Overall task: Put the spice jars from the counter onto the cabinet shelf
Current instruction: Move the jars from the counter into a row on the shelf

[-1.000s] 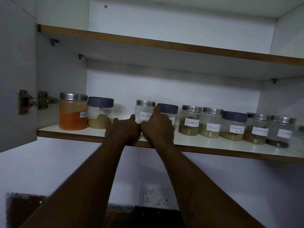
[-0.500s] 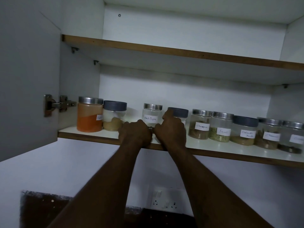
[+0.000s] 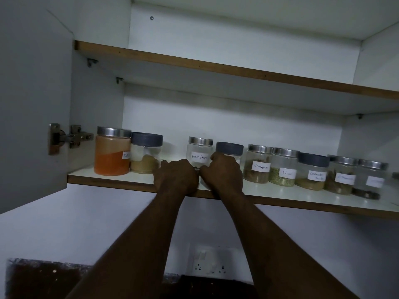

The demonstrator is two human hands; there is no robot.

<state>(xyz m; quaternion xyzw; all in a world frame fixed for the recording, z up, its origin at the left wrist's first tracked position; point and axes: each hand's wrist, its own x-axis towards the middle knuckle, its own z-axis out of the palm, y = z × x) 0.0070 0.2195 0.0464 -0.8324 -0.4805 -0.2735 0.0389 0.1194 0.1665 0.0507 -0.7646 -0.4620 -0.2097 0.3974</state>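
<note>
Jars stood in a row along the shelf, leaving one open gap between the tan-powder jar and the black pepper jar. From the grey-lidded jar rightward they stood nearly touching. A bare strip ran along the shelf's front edge, with headroom above the lids.

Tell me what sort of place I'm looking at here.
Most likely a home kitchen: an open wall cabinet whose lower shelf carries a row of hand-labelled spice jars, such as the Black Pepper jar and the Fennel jar, above a wall socket.
</note>
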